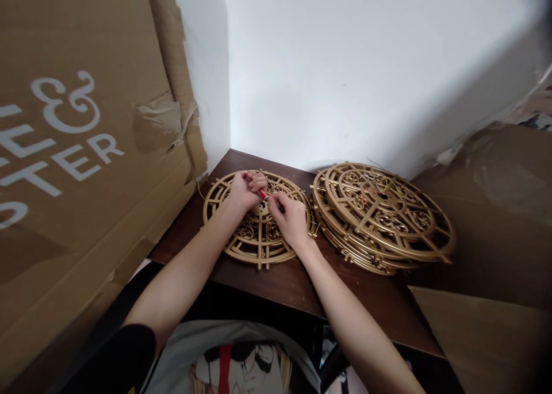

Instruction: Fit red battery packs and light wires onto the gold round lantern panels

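— Seeing what finish under the left hand (pixel 250 192) and right hand (pixel 292 217)?
— Shining like gold-coloured metal on the openwork disc (pixel 260 233), smooth along its bars. Gleaming likewise on the stacked discs (pixel 391 203), right of the right hand.
— Touching plastic anywhere?
— Apparently, looking glossy and red on the slim tool (pixel 263 194) in the left hand.
— Showing wood below the hands?
— Yes, dark and smooth, reflecting softly across the tabletop (pixel 276 280).
— And left of the left hand?
— Looking matt and papery on the cardboard box (pixel 116 100), wrinkling shinily along the plastic tape (pixel 161 116).
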`<state>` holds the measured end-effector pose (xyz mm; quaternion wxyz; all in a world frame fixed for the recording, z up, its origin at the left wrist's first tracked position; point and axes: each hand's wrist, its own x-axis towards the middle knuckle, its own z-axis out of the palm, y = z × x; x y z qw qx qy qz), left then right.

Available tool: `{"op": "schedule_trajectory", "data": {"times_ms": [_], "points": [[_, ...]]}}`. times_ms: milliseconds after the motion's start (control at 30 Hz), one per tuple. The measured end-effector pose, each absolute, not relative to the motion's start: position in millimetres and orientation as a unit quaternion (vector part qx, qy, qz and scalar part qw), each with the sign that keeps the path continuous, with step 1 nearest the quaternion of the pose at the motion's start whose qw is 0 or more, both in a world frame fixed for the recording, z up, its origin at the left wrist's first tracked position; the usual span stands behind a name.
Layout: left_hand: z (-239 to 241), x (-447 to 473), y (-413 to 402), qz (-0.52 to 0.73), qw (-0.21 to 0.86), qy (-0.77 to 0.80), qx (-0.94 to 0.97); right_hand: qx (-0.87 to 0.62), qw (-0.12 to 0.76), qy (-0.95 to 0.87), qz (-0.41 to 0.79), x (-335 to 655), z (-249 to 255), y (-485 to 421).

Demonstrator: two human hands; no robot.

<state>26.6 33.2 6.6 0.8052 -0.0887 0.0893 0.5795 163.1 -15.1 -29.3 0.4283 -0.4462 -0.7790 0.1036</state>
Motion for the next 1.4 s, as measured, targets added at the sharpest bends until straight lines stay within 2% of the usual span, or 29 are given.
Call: {"op": "schedule_trajectory", "data": {"times_ms": [267,733,1233,1400], "points": [[5.3,19.7,36.5,0.571,0.811,0.083,-0.093,-0.424,0.387,-0.812,0.108,162.9,-25.4,-17.2],[8.3,17.8,32.4,0.564,0.818,0.104,-0.049,-0.429,0.377,-0.816,0.091,160.8,-26.2,-17.3],[13.1,18.1,28.2,0.576,0.808,0.123,0.031,-0.391,0.404,-0.824,0.068,162.3,-27.5,-17.2],[18.9,16.6,24.1,0.554,0.807,0.134,0.155,-0.391,0.488,-0.778,0.061,167.0,-14.6,-20.7]]}}
